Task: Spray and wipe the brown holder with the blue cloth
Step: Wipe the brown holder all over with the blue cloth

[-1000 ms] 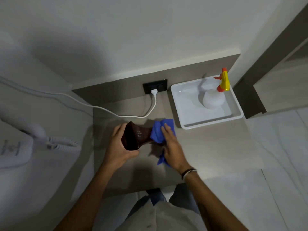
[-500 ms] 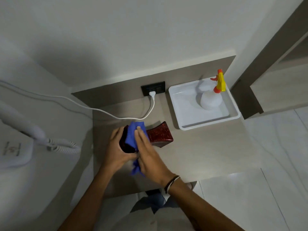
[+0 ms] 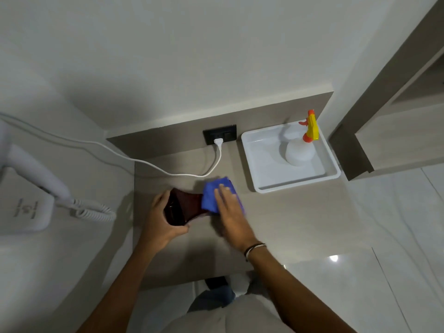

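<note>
The dark brown glossy holder [image 3: 185, 206] lies on its side over the beige counter, its open mouth toward the left. My left hand [image 3: 159, 221] grips that mouth end. My right hand [image 3: 231, 212] presses the blue cloth [image 3: 212, 195] flat over the holder's right end, which the cloth hides. A white spray bottle [image 3: 300, 152] with a yellow and orange trigger head stands in the white tray [image 3: 259, 164] at the back right, away from both hands.
A white cable [image 3: 168, 173] runs across the counter's back from a plug in the black wall socket [image 3: 219, 137]. A white wall-mounted hair dryer [image 3: 31, 174] with a coiled cord hangs at the left. The counter's front edge [image 3: 192, 282] is near my body.
My right hand has slid the blue cloth from the holder's left mouth end over to its right end. My left hand still grips the holder.
</note>
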### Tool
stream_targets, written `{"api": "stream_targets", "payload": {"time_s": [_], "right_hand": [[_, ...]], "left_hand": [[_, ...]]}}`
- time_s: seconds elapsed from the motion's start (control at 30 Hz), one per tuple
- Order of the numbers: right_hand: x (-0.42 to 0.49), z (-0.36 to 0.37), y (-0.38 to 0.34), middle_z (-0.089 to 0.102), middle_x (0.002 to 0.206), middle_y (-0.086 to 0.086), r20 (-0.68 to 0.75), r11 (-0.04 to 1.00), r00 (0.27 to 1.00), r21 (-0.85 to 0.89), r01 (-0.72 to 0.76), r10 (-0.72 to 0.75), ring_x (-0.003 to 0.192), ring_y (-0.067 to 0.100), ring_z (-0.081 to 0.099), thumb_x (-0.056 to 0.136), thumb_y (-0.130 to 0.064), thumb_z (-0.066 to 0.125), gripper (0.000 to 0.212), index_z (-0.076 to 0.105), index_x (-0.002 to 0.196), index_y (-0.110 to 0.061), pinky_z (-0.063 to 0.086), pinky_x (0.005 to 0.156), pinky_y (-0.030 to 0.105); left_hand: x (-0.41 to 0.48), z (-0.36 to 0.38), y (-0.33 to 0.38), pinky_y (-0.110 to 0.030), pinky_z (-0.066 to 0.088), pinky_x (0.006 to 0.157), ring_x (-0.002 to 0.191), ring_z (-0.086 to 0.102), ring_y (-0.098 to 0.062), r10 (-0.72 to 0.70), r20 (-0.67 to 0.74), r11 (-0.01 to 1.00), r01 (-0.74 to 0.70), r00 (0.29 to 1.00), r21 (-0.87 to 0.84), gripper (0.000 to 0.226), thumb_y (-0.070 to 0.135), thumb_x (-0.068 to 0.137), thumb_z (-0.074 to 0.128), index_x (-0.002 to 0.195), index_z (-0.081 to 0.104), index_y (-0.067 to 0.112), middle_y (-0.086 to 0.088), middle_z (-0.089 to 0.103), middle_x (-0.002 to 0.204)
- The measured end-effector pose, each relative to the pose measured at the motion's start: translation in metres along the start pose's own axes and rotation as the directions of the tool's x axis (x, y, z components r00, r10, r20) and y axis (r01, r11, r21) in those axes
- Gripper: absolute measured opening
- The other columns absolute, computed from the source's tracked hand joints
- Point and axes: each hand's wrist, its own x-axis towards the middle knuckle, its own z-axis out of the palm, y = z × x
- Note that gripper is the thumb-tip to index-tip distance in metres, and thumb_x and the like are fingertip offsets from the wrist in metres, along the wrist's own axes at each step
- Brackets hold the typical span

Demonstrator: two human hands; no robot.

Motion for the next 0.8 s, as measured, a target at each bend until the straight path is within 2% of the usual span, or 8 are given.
{"api": "stream_targets", "payload": {"time_s": [0.07, 0.13, 0.2, 0.27, 0.37, 0.5, 0.67, 0.8], "right_hand": [[-0.003, -0.016, 0.017, -0.008, 0.18, 0.014, 0.036, 0.981, 0.989, 0.127, -0.149, 0.145, 0.169, 0.031, -0.002, 0.098, 0.014, 0.046, 0.085, 0.005, 0.17, -0.007, 0.012, 0.137, 0.046], [-0.007, -0.024, 0.018, 0.004, 0.18, 0.012, 0.04, 0.922, 0.976, 0.322, -0.214, 0.213, 0.168, 0.028, 0.009, 0.096, 0.017, 0.044, 0.084, 0.01, 0.17, -0.006, 0.015, 0.138, 0.045], [-0.011, -0.026, 0.015, 0.021, 0.176, 0.01, 0.004, 0.806, 0.949, 0.527, -0.271, 0.316, 0.164, 0.027, 0.024, 0.096, 0.021, 0.041, 0.08, 0.018, 0.169, -0.005, 0.021, 0.137, 0.041], [-0.01, -0.03, 0.014, 0.037, 0.165, 0.004, 0.028, 0.665, 0.899, 0.663, -0.344, 0.437, 0.156, 0.028, 0.04, 0.099, 0.021, 0.039, 0.074, 0.025, 0.167, -0.006, 0.032, 0.129, 0.031], [0.001, -0.038, 0.013, 0.048, 0.161, 0.012, 0.093, 0.534, 0.845, 0.737, -0.414, 0.527, 0.137, 0.024, 0.056, 0.102, 0.018, 0.038, 0.068, 0.03, 0.166, -0.006, 0.048, 0.114, 0.025], [0.014, -0.047, 0.01, 0.046, 0.163, 0.017, 0.082, 0.539, 0.835, 0.729, -0.422, 0.543, 0.145, 0.03, 0.053, 0.102, 0.016, 0.039, 0.066, 0.032, 0.165, -0.004, 0.043, 0.126, 0.044], [0.024, -0.047, 0.017, 0.041, 0.167, 0.016, 0.042, 0.601, 0.836, 0.676, -0.427, 0.547, 0.153, 0.032, 0.044, 0.103, 0.014, 0.042, 0.066, 0.031, 0.165, -0.004, 0.035, 0.131, 0.049], [0.023, -0.046, 0.015, 0.039, 0.167, 0.017, -0.003, 0.717, 0.885, 0.587, -0.375, 0.465, 0.155, 0.033, 0.04, 0.1, 0.017, 0.042, 0.068, 0.031, 0.164, -0.003, 0.027, 0.13, 0.031]], "left_hand": [[0.0, -0.002, 0.006, -0.006, 0.036, 0.099, 0.127, 0.057, -0.023, 0.022, -0.011, 1.0, -0.022, 1.0, 0.0, 0.105, 0.0, 0.053, 0.102, 0.148, 0.057, 0.002, -0.012, 0.056, 0.141], [0.001, -0.005, 0.015, -0.026, 0.049, 0.101, 0.12, 0.062, -0.02, 0.001, -0.028, 0.999, -0.002, 1.0, -0.044, 0.096, 0.013, 0.056, 0.103, 0.144, 0.063, 0.012, -0.006, 0.061, 0.134], [0.001, -0.008, 0.022, -0.042, 0.058, 0.099, 0.111, 0.07, -0.018, -0.052, -0.052, 0.992, 0.045, 0.997, -0.117, 0.081, 0.033, 0.055, 0.1, 0.131, 0.071, 0.024, -0.001, 0.072, 0.121], [0.002, -0.011, 0.028, -0.047, 0.063, 0.096, 0.103, 0.075, -0.009, -0.14, -0.05, 0.967, 0.125, 0.989, -0.222, 0.071, 0.049, 0.056, 0.094, 0.122, 0.073, 0.037, 0.006, 0.078, 0.115], [0.006, -0.012, 0.033, -0.051, 0.059, 0.103, 0.119, 0.071, -0.017, -0.244, -0.007, 0.936, 0.234, 0.97, -0.264, 0.096, 0.064, 0.068, 0.088, 0.153, 0.047, 0.047, 0.001, 0.067, 0.141], [0.01, -0.007, 0.038, -0.045, 0.044, 0.119, 0.145, 0.054, -0.026, -0.176, 0.177, 0.978, 0.193, 0.968, -0.083, 0.103, 0.092, 0.077, 0.055, 0.165, 0.03, 0.045, -0.005, 0.053, 0.159], [0.004, -0.004, 0.031, -0.049, 0.029, 0.124, 0.156, 0.004, -0.007, -0.069, 0.364, 0.989, 0.016, 0.929, 0.148, 0.156, 0.084, 0.049, 0.089, 0.165, -0.012, 0.05, 0.015, -0.015, 0.179], [0.006, -0.004, 0.027, -0.045, 0.035, 0.124, 0.16, 0.024, -0.018, 0.068, 0.2, 0.977, -0.106, 0.977, 0.184, 0.131, 0.049, 0.058, 0.098, 0.165, 0.024, 0.027, 0.0, 0.029, 0.173]]}}
